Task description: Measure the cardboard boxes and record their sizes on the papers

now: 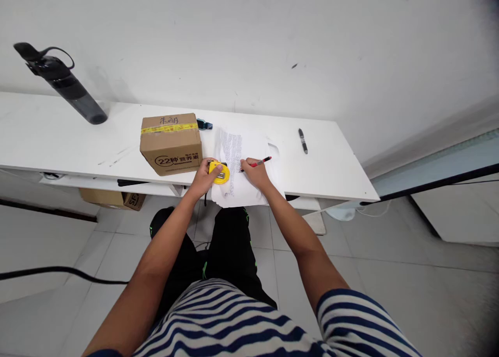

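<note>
My left hand (205, 177) is closed around a yellow tape measure (220, 173), held over the left side of some paper sheets (249, 188). In my right hand (255, 173) is a red and black pen (262, 161), its lower end at the paper and its other end pointing up to the right. Dense handwriting covers the left part of the top sheet. A cardboard box (171, 143) with yellow tape and printed lettering stands just left of my left hand. Behind the box lies a small dark object (205, 124), partly hidden.
On the white desk (331, 172), a black pen (303, 141) lies to the right. A dark water bottle (76, 89) stands at the far left against the wall. Another carton (111, 197) sits below the desktop, and a black cable (66, 270) runs at lower left.
</note>
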`<action>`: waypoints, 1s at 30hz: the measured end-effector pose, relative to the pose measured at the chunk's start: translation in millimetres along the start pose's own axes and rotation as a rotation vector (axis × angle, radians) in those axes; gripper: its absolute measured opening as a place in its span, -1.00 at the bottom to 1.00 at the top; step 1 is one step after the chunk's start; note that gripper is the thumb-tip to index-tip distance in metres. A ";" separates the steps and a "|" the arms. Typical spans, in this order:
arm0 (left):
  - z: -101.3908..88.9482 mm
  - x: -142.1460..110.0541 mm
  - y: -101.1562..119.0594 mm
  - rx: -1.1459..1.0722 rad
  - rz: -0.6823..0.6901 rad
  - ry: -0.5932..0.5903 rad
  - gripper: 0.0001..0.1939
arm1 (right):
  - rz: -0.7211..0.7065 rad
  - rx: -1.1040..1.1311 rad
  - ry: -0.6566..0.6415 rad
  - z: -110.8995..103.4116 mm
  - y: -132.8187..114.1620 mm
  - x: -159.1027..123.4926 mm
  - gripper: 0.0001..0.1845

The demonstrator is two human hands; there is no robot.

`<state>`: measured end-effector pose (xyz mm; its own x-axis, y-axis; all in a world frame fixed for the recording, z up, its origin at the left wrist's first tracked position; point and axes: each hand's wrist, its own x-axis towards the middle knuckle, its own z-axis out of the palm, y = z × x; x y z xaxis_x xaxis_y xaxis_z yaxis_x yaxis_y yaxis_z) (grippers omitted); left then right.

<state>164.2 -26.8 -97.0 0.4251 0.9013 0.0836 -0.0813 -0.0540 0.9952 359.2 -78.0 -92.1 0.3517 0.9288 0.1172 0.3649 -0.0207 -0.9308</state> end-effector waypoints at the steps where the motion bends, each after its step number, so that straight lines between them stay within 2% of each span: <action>1: 0.4 -0.3 0.6 -0.003 -0.004 0.000 -0.51 | -0.002 0.001 0.005 0.0 0.6 0.1 -0.63; 7: 2.4 -0.6 2.2 -0.030 0.007 0.014 -0.51 | -0.014 -0.005 0.045 -0.8 2.8 -0.7 -0.63; 15: 2.0 -0.8 2.1 -0.032 0.004 0.017 -0.48 | -0.003 0.006 0.025 -1.3 1.5 -0.4 -0.63; 20: 2.0 -0.5 2.2 -0.021 -0.003 0.008 -0.49 | 0.007 0.002 0.086 -1.0 2.2 -0.3 -0.63; 28: 2.6 -4.7 -2.3 -0.023 0.012 0.035 -0.48 | 0.000 -0.057 0.048 -1.9 1.9 -4.9 -0.64; 30: 2.8 -8.0 -2.7 -0.029 -0.004 0.011 -0.46 | -0.013 -0.073 0.044 -0.6 2.1 -9.4 -0.64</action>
<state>163.5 -35.0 -100.2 0.4159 0.9059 0.0791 -0.1057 -0.0383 0.9937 357.2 -87.0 -95.0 0.3831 0.9121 0.1457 0.4312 -0.0371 -0.9015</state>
